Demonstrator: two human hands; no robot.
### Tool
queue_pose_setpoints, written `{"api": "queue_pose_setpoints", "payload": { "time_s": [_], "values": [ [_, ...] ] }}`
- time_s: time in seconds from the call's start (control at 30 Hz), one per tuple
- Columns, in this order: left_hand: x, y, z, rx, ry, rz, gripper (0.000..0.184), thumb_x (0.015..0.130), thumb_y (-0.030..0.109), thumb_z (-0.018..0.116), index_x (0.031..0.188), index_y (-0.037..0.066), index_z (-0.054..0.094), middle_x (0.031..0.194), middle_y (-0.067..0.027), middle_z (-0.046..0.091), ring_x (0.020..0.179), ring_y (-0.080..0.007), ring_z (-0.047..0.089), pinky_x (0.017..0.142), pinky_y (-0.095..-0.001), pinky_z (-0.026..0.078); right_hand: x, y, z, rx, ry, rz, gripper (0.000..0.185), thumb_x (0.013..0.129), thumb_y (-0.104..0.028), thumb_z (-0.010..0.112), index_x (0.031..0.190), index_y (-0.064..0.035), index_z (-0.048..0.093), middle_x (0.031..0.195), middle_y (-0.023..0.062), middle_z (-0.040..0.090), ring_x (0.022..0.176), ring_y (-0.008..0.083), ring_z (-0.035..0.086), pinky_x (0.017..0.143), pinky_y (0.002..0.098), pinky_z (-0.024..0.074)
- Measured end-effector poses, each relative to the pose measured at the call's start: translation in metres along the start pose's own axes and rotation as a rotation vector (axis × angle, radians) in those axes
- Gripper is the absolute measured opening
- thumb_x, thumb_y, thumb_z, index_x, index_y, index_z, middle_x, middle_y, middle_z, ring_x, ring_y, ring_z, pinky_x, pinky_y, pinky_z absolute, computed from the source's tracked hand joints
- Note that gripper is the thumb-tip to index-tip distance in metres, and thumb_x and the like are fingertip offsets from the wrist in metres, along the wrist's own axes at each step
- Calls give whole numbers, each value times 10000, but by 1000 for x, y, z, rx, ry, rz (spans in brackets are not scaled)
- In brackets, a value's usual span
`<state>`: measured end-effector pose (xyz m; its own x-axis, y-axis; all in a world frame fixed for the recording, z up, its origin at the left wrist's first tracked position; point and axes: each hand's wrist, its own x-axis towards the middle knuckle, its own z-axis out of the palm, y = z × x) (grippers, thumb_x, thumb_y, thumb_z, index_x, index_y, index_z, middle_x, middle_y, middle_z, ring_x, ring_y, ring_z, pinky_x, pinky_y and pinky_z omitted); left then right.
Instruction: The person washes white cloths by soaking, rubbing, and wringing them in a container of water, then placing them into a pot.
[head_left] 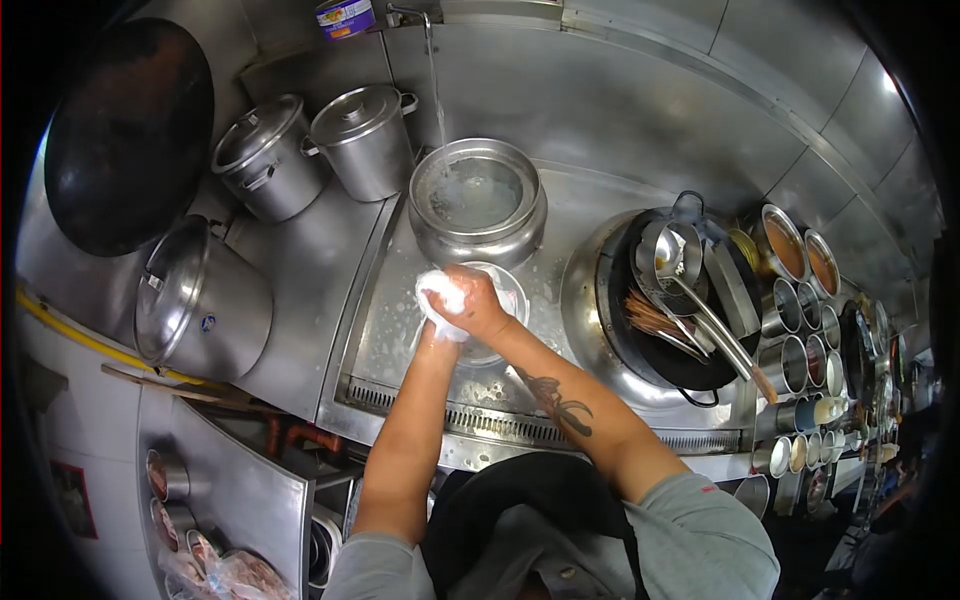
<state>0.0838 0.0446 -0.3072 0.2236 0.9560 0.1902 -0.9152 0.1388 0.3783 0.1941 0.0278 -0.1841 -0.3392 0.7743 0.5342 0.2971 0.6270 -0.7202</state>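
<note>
My hands are closed together over the metal work surface, just in front of the open steel pot (478, 236). A white, foamy bundle (440, 292), either wet cloth or thick suds, covers much of my left hand (434, 306). Curled over it from the right is my right hand (474, 302), fingers bent against the white stuff. Foam also hangs around my left wrist. Below and behind the hands lies a round, pale translucent container (511, 285), partly hidden by them. Water runs from the tap (409, 14) into the steel pot, which holds cloudy water.
At right, a black wok (620, 345) holds a ladle (662, 250), a strainer and a bamboo brush. Seasoning tins (783, 233) line the far right. Lidded pots (362, 140) and a large stockpot (215, 310) stand left. A drain grate (500, 422) runs along the front.
</note>
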Motion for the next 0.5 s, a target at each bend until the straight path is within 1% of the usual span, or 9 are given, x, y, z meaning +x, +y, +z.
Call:
{"api": "queue_pose_setpoints", "payload": {
  "time_s": [0.03,0.13,0.17,0.2,0.27,0.3,0.33,0.4,0.5],
  "values": [
    [-8,2,17,80,145,73,349,933,359,472,1109,71,561,1028,-87,624,913,-225,625,785,-350,531,-6,18,1,-73,27,-155,262,764,-219,673,948,-37,632,903,135,638,788,309,621,726,332,506],
    [12,35,60,296,623,-150,378,924,363,477,1097,37,559,955,-114,638,830,-245,643,775,-387,536,-26,72,-6,-240,-55,-251,238,737,-179,657,922,-34,621,919,148,604,868,302,599,753,382,484],
    [12,44,70,366,633,-186,434,917,371,480,1053,-30,577,932,-142,645,808,-264,648,793,-399,524,-32,79,-19,-329,-154,-247,260,735,-181,649,943,-28,622,981,157,592,930,310,581,798,394,469],
    [15,46,62,656,639,-194,460,917,388,469,1052,-37,581,964,-155,642,859,-271,640,795,-406,519,-38,85,-32,-417,-257,-243,283,733,-182,642,965,-21,622,1044,166,579,991,317,562,843,406,455],
    [16,43,38,1234,629,-208,511,919,423,447,1050,-51,588,1029,-181,634,961,-286,624,801,-420,510,-49,94,-46,-508,-372,-216,321,727,-173,632,1003,-9,621,1136,179,553,1075,337,528,912,424,426],
    [17,38,35,1655,656,-328,527,909,413,464,1076,-75,571,1049,-223,626,1008,-333,608,845,-433,480,-53,97,-48,-514,-379,-198,338,724,-162,630,1021,-2,620,1167,183,539,1097,350,512,936,429,412],
    [16,28,22,1995,472,-291,527,895,419,480,1078,-66,576,1079,-270,600,1032,-383,583,885,-439,454,-54,98,-49,-521,-385,-182,354,720,-151,628,1039,4,618,1197,186,525,1119,362,496,960,434,398],
    [11,5,15,2088,331,-540,488,907,393,447,1055,-46,601,1120,-288,572,1041,-400,570,894,-435,452,-54,95,-46,-483,-327,-117,358,717,-124,623,1050,10,615,1189,193,527,1106,376,502,958,429,405],
    [5,-19,14,2348,86,-729,341,856,251,498,1045,9,646,1090,-222,615,1021,-341,601,872,-420,469,-52,82,-47,-415,-308,-67,352,716,-87,615,1053,13,614,1185,200,527,1099,385,505,951,424,414]
  ]
}}
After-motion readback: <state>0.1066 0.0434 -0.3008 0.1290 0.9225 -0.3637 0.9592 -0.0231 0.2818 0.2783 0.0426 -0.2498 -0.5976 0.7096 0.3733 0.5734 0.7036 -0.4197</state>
